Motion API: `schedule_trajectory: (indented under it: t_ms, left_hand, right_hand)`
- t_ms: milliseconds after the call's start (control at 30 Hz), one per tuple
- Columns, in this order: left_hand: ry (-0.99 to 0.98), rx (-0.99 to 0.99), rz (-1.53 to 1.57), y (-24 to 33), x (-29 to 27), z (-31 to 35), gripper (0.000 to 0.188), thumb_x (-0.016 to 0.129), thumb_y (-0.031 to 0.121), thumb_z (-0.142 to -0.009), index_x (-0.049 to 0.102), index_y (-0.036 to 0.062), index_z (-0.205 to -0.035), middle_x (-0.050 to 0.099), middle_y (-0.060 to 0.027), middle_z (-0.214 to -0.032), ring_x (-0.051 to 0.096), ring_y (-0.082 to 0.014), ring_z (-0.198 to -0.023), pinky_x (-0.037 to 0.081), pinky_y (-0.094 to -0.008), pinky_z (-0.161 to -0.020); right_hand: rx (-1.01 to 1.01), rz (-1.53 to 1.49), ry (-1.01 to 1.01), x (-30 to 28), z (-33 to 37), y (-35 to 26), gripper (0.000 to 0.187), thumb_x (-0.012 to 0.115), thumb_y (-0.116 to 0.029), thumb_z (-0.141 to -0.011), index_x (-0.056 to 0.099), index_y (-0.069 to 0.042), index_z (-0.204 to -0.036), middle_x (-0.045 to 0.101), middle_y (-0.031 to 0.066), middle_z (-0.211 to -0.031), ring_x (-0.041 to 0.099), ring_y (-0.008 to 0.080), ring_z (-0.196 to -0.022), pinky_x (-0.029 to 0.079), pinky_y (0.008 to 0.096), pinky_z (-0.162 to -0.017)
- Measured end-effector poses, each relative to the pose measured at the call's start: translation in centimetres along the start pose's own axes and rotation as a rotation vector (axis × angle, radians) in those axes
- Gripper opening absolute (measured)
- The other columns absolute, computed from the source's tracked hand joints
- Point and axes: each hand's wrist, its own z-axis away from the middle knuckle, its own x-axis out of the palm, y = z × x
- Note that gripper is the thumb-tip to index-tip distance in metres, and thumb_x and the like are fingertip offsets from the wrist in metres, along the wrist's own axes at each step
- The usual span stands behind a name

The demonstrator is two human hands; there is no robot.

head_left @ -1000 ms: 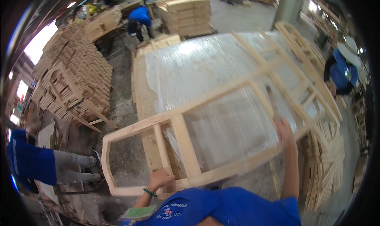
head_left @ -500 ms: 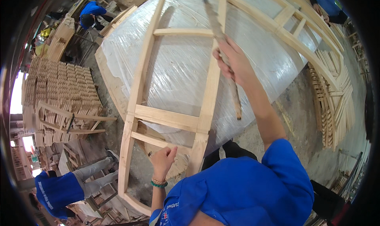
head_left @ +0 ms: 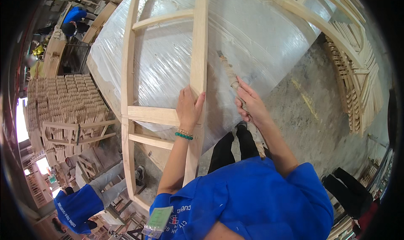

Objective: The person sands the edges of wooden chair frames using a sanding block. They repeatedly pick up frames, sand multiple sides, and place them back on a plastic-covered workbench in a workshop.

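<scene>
My left hand (head_left: 189, 109) lies on a pale wooden chair frame (head_left: 198, 63), where a wide crosspiece meets the right-hand post. Its fingers are stretched out and the thumb points away. To the right, my right hand (head_left: 251, 103) is closed round a long, thin tool wrapped in pale tape (head_left: 227, 69). The tool's dark, flat metal end points away from me, and its lower end runs down past my wrist. It is held over the plastic-covered table (head_left: 252, 42), apart from the frame. Part of the right post is hidden under my left hand and forearm.
A second wooden frame (head_left: 307, 17) lies at the far right of the table. Stacked curved wooden parts (head_left: 353, 76) stand right of it. At left are a tall stack of wooden pieces (head_left: 63, 97) and a co-worker in blue (head_left: 80, 206); another person (head_left: 75, 16) bends farther back.
My left hand has moved up and right from the lower crosspiece onto the right post joint. My right hand has come down toward me with the tool. The frame appears farther left and higher.
</scene>
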Motion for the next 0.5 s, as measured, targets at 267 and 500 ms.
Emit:
schedule_trajectory:
  t_ms: [267,500]
  left_hand:
    - [0.019,-0.05,0.026,-0.3,-0.1,0.6,0.047,0.047,0.04,-0.097,0.052,0.0051,-0.129,0.058,-0.0167,-0.111,0.059,-0.0353,-0.098,0.048,-0.0437,-0.08]
    - [-0.086,0.017,-0.044,-3.1,-2.2,2.1,0.036,0.044,0.033,-0.099,0.065,0.015,-0.122,0.062,-0.0108,-0.068,0.06,-0.0293,-0.066,0.044,-0.0395,-0.07]
  right_hand:
    - [0.049,-0.097,-0.082,1.7,3.0,3.8,0.053,0.044,-0.025,-0.101,0.026,-0.03,-0.151,0.045,-0.0028,-0.07,0.036,0.0037,-0.044,0.033,0.0185,-0.035]
    - [0.012,-0.107,-0.082,3.8,5.8,8.5,0.054,0.043,-0.024,-0.101,0.024,-0.026,-0.152,0.045,-0.0016,-0.072,0.039,0.0047,-0.045,0.033,0.0207,-0.034]
